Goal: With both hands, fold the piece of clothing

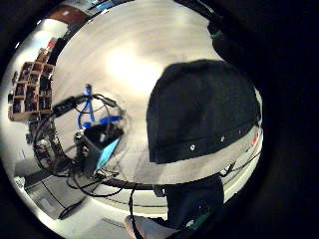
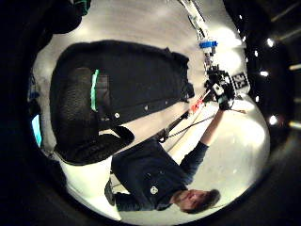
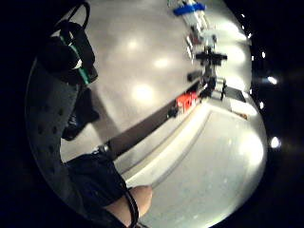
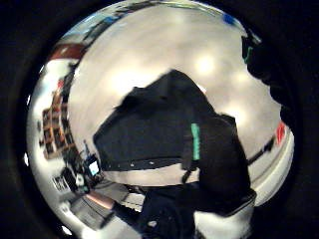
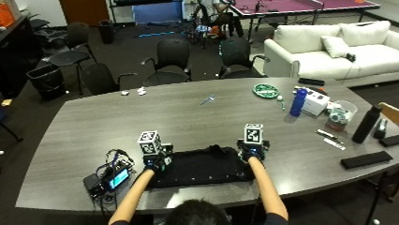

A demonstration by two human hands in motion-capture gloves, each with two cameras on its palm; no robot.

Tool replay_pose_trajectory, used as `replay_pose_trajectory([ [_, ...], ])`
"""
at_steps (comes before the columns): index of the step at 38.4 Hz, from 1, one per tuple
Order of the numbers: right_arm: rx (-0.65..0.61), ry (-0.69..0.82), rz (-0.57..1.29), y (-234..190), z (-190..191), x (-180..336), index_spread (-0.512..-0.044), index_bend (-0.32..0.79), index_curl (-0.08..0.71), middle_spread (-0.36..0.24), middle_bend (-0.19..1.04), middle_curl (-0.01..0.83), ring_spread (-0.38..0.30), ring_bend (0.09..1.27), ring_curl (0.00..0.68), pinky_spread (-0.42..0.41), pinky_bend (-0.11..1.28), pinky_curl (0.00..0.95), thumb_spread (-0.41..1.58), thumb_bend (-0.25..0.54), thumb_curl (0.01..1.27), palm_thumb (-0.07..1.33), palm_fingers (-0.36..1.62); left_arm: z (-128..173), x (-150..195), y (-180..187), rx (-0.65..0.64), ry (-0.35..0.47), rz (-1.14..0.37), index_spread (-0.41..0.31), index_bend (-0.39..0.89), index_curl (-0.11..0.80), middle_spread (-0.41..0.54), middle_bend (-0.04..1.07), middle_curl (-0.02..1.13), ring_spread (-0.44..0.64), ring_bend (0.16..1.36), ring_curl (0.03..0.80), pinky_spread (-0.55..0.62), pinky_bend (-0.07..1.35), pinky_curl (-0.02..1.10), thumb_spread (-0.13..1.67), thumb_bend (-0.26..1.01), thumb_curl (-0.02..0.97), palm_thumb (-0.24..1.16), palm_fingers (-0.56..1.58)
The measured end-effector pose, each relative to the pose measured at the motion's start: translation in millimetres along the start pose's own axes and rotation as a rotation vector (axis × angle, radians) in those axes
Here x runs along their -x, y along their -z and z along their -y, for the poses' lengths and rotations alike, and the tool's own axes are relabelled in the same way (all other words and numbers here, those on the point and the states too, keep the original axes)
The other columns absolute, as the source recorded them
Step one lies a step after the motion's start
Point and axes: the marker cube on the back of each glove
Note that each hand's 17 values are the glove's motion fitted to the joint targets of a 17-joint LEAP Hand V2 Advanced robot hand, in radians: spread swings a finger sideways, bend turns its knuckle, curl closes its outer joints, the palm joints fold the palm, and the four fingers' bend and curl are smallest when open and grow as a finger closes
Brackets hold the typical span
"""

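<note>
Left hand point(image 5: 154, 161) is placed at the garment's point(image 5: 203, 171) 9 o'clock edge; right hand point(image 5: 251, 153) at its 2 o'clock corner. Finger state of either hand cannot be told: in the outside view only glove backs are seen, and whether cloth is pinched or merely touched is not shown.

The garment, black, is laid flat on the grey table point(image 5: 187, 117) near the person's edge, between the two hands, as a wide block. A row of small pale snaps is seen along its near edge in the left thumb side palm view point(image 2: 141, 109). In that same view the right hand point(image 2: 80, 113) is seen over one end of the cloth. In the right thumb side palm view the garment point(image 4: 149, 132) is spread on the table, with the left hand point(image 4: 214, 159) over its end.

In the left little finger side palm view a rounded edge of the garment point(image 1: 202, 109) is seen lying on the table.

Elsewhere on the table:
- black device with lit screen and cables point(image 5: 109, 179), at 9 o'clock of the garment, just beside the left hand
- blue bottle point(image 5: 299, 102) and white box point(image 5: 316, 102), at 2 o'clock, well apart
- green plate point(image 5: 267, 90), at 1 o'clock
- black bottle point(image 5: 365, 123), at 3 o'clock, far edge
- flat black case point(image 5: 366, 160), at 3 o'clock
</note>
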Motion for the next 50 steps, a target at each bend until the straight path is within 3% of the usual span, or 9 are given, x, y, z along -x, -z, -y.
replay_pose_trajectory([
  [5, 0.149, -0.011, 0.109, -60, 6, -10, -0.193, 0.07, 0.373, -0.046, 0.15, 0.442, -0.092, 0.47, 0.437, -0.049, 0.57, 0.398, 1.05, -0.069, 0.55, 0.57, 0.79, -37, -7, -40, 0.092, 0.016, 0.046, -0.134, 0.23, 0.501, -0.030, 0.12, 0.40, 0.01, 0.40, 0.392, 0.05, 0.17, 0.34, 1.32, -0.03, 0.432, 0.48, 0.55],
  [11, 0.159, -0.055, 0.171, -108, 13, 0, -0.171, 0.02, 0.300, 0.007, 0.17, 0.427, -0.058, 0.52, 0.436, -0.008, 0.63, 0.402, 1.17, -0.039, 0.49, 0.47, 0.73, -26, 4, -98, 0.029, 0.027, 0.142, -0.112, 0.25, 0.505, 0.056, 0.06, 0.35, 0.15, 0.42, 0.396, 0.19, 0.19, 0.35, 1.34, -0.05, 0.378, 0.35, 0.34],
  [16, 0.044, -0.089, 0.178, -117, 24, 10, -0.155, -0.05, 0.220, 0.013, 0.23, 0.436, -0.077, 0.58, 0.438, -0.031, 0.69, 0.405, 1.23, -0.001, 0.47, 0.50, 0.74, -19, 16, -121, 0.034, 0.081, 0.138, -0.092, 0.20, 0.487, 0.117, 0.08, 0.30, 0.27, 0.44, 0.386, 0.29, 0.22, 0.35, 1.34, -0.05, 0.331, 0.23, 0.18],
  [18, -0.005, -0.102, 0.190, -116, 27, 15, -0.149, -0.09, 0.178, -0.005, 0.26, 0.447, -0.108, 0.61, 0.447, -0.101, 0.76, 0.419, 1.25, 0.012, 0.47, 0.54, 0.81, -20, 18, -125, 0.051, 0.093, 0.120, -0.087, 0.18, 0.478, 0.130, 0.11, 0.29, 0.30, 0.43, 0.376, 0.32, 0.23, 0.35, 1.33, -0.05, 0.316, 0.18, 0.16],
  [23, -0.097, -0.052, 0.236, -113, 33, 32, -0.133, -0.01, 0.131, -0.075, 0.31, 0.467, -0.178, 0.70, 0.450, -0.226, 0.81, 0.410, 1.20, 0.075, 0.51, 0.72, 1.02, -17, 19, -123, 0.036, 0.093, 0.147, -0.089, 0.19, 0.468, 0.152, 0.14, 0.28, 0.36, 0.43, 0.356, 0.36, 0.23, 0.34, 1.32, -0.03, 0.293, 0.12, 0.14],
  [28, -0.105, -0.025, 0.231, -113, 36, 32, -0.173, 0.17, 0.198, -0.134, 0.35, 0.500, -0.211, 0.69, 0.474, -0.273, 0.73, 0.414, 0.93, 0.077, 0.59, 0.87, 1.19, -15, 16, -114, 0.039, 0.087, 0.135, -0.087, 0.21, 0.464, 0.153, 0.15, 0.27, 0.38, 0.43, 0.341, 0.37, 0.24, 0.34, 1.32, -0.02, 0.283, 0.11, 0.19],
  [34, -0.123, -0.131, 0.218, -108, 49, -11, -0.214, 0.27, 0.282, -0.158, 0.39, 0.523, -0.230, 0.64, 0.477, -0.306, 0.64, 0.402, 0.68, 0.030, 0.65, 0.92, 1.27, -21, 15, -101, 0.080, 0.080, 0.088, -0.091, 0.24, 0.469, 0.131, 0.16, 0.27, 0.36, 0.42, 0.326, 0.33, 0.22, 0.33, 1.32, -0.01, 0.280, 0.12, 0.29],
  [43, -0.207, -0.311, 0.203, -74, 55, -95, -0.227, 0.27, 0.354, -0.174, 0.40, 0.538, -0.243, 0.62, 0.478, -0.320, 0.60, 0.400, 0.47, -0.019, 0.70, 0.97, 1.28, -27, 12, -94, 0.116, 0.091, 0.108, -0.091, 0.23, 0.464, 0.109, 0.15, 0.27, 0.34, 0.43, 0.325, 0.29, 0.23, 0.34, 1.32, -0.01, 0.276, 0.14, 0.33],
  [50, -0.336, -0.200, 0.236, -12, 50, -68, -0.228, 0.27, 0.396, -0.174, 0.40, 0.546, -0.248, 0.61, 0.482, -0.318, 0.59, 0.406, 0.37, -0.028, 0.73, 0.99, 1.29, -26, 8, -73, 0.076, 0.075, 0.072, -0.092, 0.22, 0.461, 0.103, 0.14, 0.27, 0.33, 0.43, 0.320, 0.28, 0.22, 0.34, 1.32, -0.01, 0.273, 0.15, 0.33],
])
